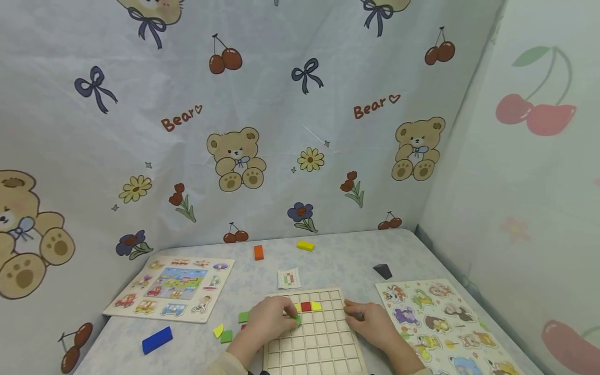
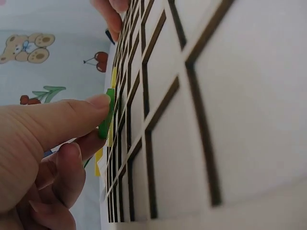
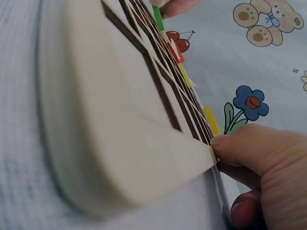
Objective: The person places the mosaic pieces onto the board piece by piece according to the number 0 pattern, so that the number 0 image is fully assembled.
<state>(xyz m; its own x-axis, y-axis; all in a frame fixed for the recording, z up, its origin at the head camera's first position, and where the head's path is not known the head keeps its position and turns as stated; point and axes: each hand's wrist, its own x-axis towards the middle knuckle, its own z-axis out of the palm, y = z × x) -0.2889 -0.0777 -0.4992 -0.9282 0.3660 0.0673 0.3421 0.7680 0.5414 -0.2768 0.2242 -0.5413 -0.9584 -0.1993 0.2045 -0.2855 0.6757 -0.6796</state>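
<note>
A wooden grid board (image 1: pixel 328 344) lies on the table, with a red tile (image 1: pixel 306 307) between two yellow curved tiles (image 1: pixel 316 306) in one of its upper rows. Above the board's left part, my left hand (image 1: pixel 272 320) pinches a green tile (image 2: pixel 106 115) between thumb and finger. In the left wrist view that tile is tilted on edge, close to the grid. My right hand (image 1: pixel 372 323) holds the board's right edge, its thumb (image 3: pixel 240 143) on the rim. Left of the board lie green tiles (image 1: pixel 226 336), a yellow tile (image 1: pixel 218 330) and a partly hidden red tile.
A small pattern card (image 1: pixel 288 278) lies behind the board. Farther back are an orange block (image 1: pixel 259 252) and a yellow block (image 1: pixel 305 245). A vehicle puzzle (image 1: pixel 220 281) and blue block (image 1: pixel 157 340) are left; a black wedge (image 1: pixel 383 271) and animal puzzle (image 1: pixel 410 297) are right.
</note>
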